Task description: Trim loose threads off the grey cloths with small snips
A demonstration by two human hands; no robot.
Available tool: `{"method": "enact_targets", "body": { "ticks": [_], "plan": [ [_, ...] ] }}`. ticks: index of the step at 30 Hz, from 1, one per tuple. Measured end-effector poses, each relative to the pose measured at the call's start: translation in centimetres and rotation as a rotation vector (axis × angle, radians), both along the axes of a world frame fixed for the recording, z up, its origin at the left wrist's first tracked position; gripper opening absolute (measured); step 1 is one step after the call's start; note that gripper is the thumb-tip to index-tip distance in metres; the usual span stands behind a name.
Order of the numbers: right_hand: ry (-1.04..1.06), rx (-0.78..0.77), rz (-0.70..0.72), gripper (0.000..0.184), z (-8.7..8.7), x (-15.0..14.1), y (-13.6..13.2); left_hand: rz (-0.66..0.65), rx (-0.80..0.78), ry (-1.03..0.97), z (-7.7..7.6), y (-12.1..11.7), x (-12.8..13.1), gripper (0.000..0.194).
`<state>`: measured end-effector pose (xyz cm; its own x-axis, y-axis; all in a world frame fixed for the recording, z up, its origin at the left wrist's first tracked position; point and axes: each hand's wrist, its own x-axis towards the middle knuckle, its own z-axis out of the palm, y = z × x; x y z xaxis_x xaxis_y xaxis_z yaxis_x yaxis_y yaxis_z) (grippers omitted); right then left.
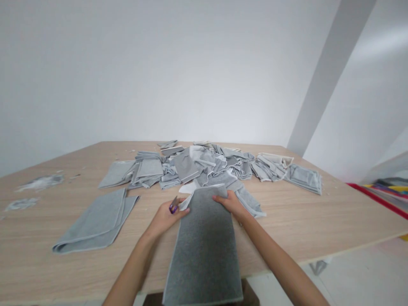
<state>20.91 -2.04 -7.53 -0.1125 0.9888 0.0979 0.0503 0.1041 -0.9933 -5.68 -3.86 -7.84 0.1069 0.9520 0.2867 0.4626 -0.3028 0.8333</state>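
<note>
A long grey cloth piece (pixel 208 242) with pale stitched edges hangs toward me over the table's front edge. My left hand (pixel 167 217) pinches its far left corner, where a white underside folds out. Small snips (pixel 174 205) with purple on them also sit in that hand, blades pointing up. At the far right edge, my right hand (pixel 232 204) grips the same cloth, thumb on top and fingers underneath. Just beyond both hands lies a heaped pile of grey and white cloth pieces (pixel 188 163).
A folded grey cloth (pixel 95 216) lies to the left on the wooden table (pixel 287 225). White scraps (pixel 41 182) are scattered at the far left. Folded cloths (pixel 302 178) lie at the pile's right end. Coloured material with a red edge (pixel 379 199) is beyond the table's right side.
</note>
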Motion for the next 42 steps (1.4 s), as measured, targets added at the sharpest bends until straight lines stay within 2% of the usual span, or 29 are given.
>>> {"method": "enact_targets", "body": {
  "ticks": [3,7,10,12,14,16,18,21,23,26,30,37,42],
  "plan": [
    [0.007,0.021,-0.005,0.039,-0.4,0.3,1.0,0.100,0.072,0.024,-0.4,1.8,0.1,0.041],
    [-0.002,0.080,0.023,0.038,0.1,0.7,3.3,0.186,0.156,0.067,-0.5,3.7,-0.7,0.041],
    [-0.026,0.154,0.064,0.032,1.2,1.0,4.5,0.134,0.183,0.116,-0.1,3.7,-1.6,0.037],
    [-0.054,0.198,0.121,0.024,1.7,1.2,4.2,0.049,0.191,0.169,0.2,2.8,-2.2,0.035],
    [-0.084,0.230,0.201,0.015,1.4,1.7,2.9,-0.054,0.193,0.237,0.0,1.1,-2.7,0.031],
    [-0.139,0.302,0.302,0.012,0.3,2.5,1.0,-0.142,0.182,0.311,-0.5,-1.0,-3.0,0.036],
    [-0.235,0.432,0.358,0.023,-1.4,3.7,-1.1,-0.218,0.174,0.367,-1.4,-3.2,-3.0,0.044],
    [-0.438,0.607,0.338,0.040,-3.6,5.8,-4.1,-0.318,0.218,0.541,-2.9,-5.9,-2.3,0.054],
    [-0.579,0.663,0.358,0.050,-4.4,7.0,-5.8,-0.347,0.263,0.660,-3.9,-7.2,-1.7,0.059],
    [-0.730,0.692,0.400,0.061,-4.8,8.2,-7.9,-0.373,0.289,0.728,-4.9,-8.7,-1.2,0.064],
    [-0.792,0.698,0.406,0.064,-4.7,8.5,-9.7,-0.365,0.220,0.758,-5.3,-9.8,-1.2,0.066],
    [-0.782,0.667,0.326,0.069,-5.0,8.4,-11.0,-0.338,0.029,0.759,-4.6,-9.8,-1.1,0.058],
    [-0.777,0.597,0.345,0.065,-5.3,8.4,-12.0,-0.286,0.008,0.726,-4.7,-9.7,-1.0,0.055]
  ]
}}
